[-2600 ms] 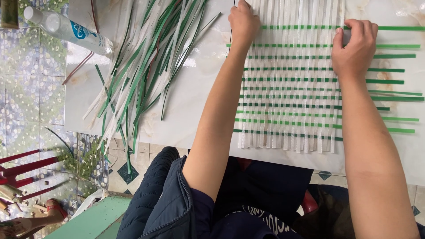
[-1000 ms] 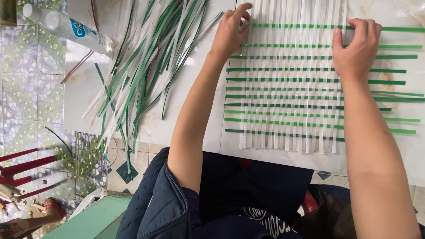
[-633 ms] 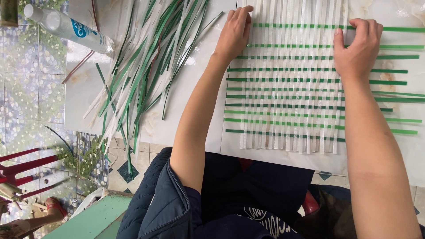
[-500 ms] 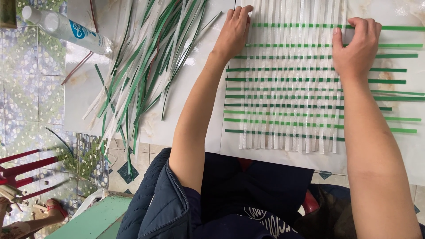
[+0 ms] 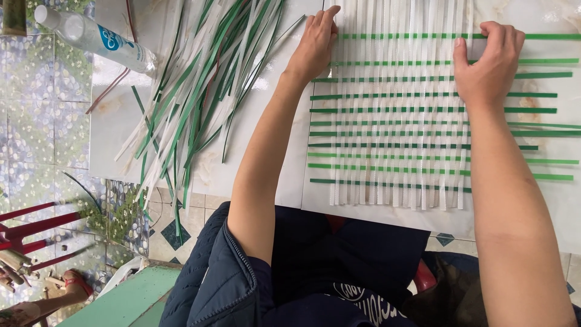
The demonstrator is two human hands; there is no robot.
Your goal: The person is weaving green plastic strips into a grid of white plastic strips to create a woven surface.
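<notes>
Two hands lay flat on a half-woven mat (image 5: 393, 115) of white upright strips crossed by green ones, spread over the pale bench (image 5: 260, 157) in the upper right of the frame. The left hand (image 5: 315, 45) rested at the mat's upper left corner, its fingers stretched along the outermost white strip beside the end of the top green strip (image 5: 423, 36); it was pressing rather than gripping, though whether a fingertip pinched that strip end was too small to tell. The right hand (image 5: 487, 63) sat spread and released over the upper right part of the weave, palm down, grasping nothing.

The step in hand looked like seating the topmost green row against the rows below it (the lower rows already lay fairly even). The next move would likely call for both hands pushing that row down evenly while the white strips stayed parallel.

A loose heap of green and white strips (image 5: 200, 91) lay to the upper left of centre, well apart from the mat, with a clear plastic bottle (image 5: 91, 39) at the far upper left.
</notes>
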